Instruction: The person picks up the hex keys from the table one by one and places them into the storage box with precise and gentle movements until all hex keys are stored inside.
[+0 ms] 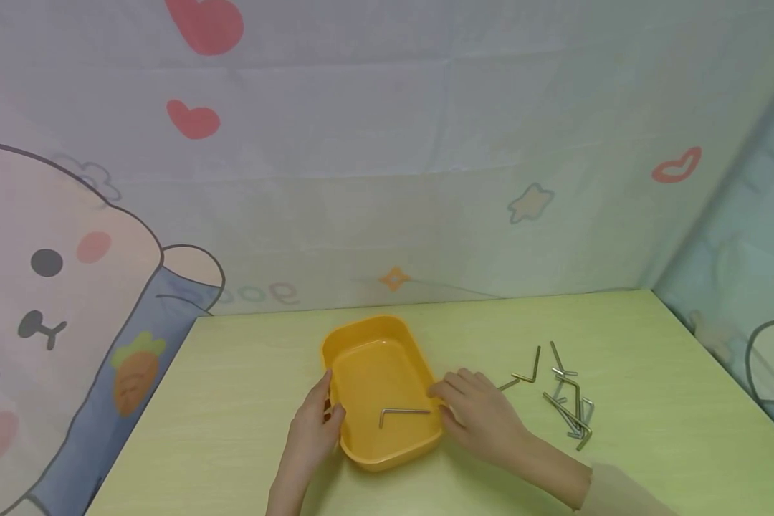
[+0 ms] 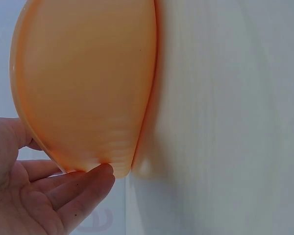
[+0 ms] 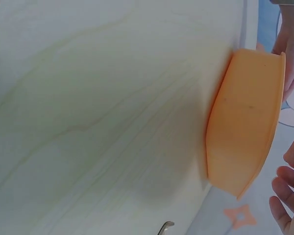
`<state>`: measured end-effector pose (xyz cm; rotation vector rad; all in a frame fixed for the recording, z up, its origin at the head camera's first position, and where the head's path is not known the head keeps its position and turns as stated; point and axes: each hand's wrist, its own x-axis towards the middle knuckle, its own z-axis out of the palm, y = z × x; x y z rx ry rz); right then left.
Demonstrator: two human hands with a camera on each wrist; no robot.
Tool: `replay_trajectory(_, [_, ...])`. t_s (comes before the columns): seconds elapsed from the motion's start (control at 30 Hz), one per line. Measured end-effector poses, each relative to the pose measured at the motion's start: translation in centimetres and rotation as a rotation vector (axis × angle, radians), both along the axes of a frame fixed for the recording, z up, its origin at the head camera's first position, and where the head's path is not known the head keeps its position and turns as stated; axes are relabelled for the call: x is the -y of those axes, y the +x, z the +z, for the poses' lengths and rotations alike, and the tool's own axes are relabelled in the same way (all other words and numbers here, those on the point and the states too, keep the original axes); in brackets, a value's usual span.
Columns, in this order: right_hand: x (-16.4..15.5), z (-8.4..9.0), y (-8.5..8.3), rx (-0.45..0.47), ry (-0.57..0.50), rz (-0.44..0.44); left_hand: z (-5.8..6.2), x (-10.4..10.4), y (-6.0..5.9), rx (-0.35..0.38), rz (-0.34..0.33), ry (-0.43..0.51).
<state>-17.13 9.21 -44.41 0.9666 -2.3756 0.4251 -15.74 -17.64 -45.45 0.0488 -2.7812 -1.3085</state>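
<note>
Pinching the edge of the yellow tray (image 1: 368, 373), your left hand (image 1: 312, 423) is at the tray's left side, with the thumb over the rim and the fingers on the outside wall. Your right hand (image 1: 480, 416) is at the tray's right side, with its fingers loose and softly bent, and it holds nothing. From the head view it looks right at the rim, but the right wrist view shows a little gap. The tray sits on the pale table (image 1: 232, 394), between your two hands. Inside the tray, one bent silver key (image 1: 405, 411) lies on the bottom, toward the end near you. Its long part points at the tray's right wall, and its short part points toward you. Well to the right of the tray, past your right hand, more bent keys (image 1: 578, 408) lie in a messy heap, some gold and some silver, crossing over each other. One gold key (image 1: 536, 364) lies a bit nearer the tray than the heap. Behind the tray hangs a big pale cloth (image 1: 361, 107) with red hearts (image 1: 196, 122) and a star (image 1: 530, 203) on it.
</note>
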Motion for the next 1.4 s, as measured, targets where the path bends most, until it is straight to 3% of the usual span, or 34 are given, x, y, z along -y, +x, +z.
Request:
replay_trajectory(0.43, [-2.2,-1.6,0.7,-0.004,0.012,-0.035,0.1,0.1,0.1,0.005,-0.001,0.027])
replay_trajectory(0.77, [-3.8,-2.6,0.7,-0.06,0.018,-0.043,0.2,0.2,0.2,0.012,-0.005,0.021])
replay_trajectory(1.4, [-6.2,-4.0,1.0,-0.019,0.042,-0.129,-0.1,0.2,-0.1,0.003,0.011,0.013])
